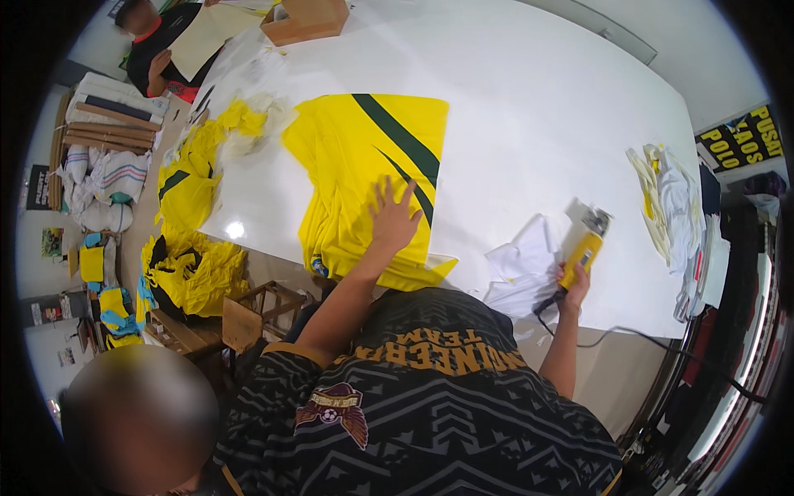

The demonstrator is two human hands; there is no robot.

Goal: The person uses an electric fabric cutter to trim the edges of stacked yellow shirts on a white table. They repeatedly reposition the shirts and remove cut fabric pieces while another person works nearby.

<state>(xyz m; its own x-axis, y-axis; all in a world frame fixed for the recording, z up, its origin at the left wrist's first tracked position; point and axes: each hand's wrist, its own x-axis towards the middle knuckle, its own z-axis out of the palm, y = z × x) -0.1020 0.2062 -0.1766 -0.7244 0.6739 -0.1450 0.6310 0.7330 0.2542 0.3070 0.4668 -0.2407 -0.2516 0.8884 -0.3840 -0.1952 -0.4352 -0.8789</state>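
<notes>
My left hand (395, 219) lies flat with its fingers spread on yellow fabric (347, 157) crossed by dark green curved stripes. The fabric is smooth at the far end and gathered in folds near the table's front edge. In my right hand (576, 285) is a yellow corded electric fabric cutter (583, 252), its metal head pointing away from me. My fingers wrap round its rear end. White cloth pieces (523, 252) lie just left of the cutter, on the white table (529, 99).
Crumpled yellow fabric (190, 186) hangs over the table's left edge, above a yellow heap (194, 273). White cloth (678, 198) lies at the right edge. A black cord (653, 337) runs rightward. Another person (165, 58) holds a pale sheet beside a cardboard box (306, 23). A person's head (141, 422) is lower left.
</notes>
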